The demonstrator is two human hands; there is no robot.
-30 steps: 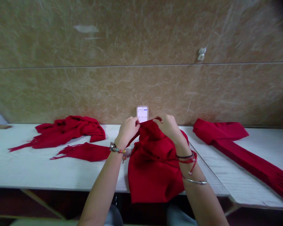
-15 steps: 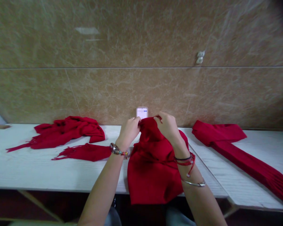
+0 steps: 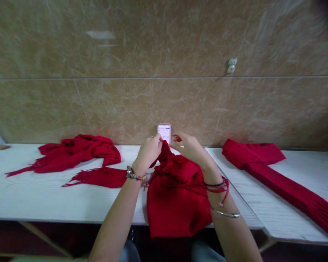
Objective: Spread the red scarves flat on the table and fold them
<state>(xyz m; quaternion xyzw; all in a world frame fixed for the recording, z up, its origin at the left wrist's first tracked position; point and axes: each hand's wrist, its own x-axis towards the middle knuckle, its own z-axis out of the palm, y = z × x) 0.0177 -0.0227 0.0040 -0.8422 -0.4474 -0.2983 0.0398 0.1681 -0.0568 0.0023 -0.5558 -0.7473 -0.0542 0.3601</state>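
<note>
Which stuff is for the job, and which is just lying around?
In use: middle red scarf, pinched by the left hand; right hand close by.
Probably lying around: crumpled scarf at left, red scarf at right, phone, white wall ornament.

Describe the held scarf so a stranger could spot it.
Against the brown wall stands a white table. In mid-view, nearer than the phone, lies the red scarf. Unlike the left scarf and right scarf, it is pinched by the left hand and hangs over the near edge.
</note>
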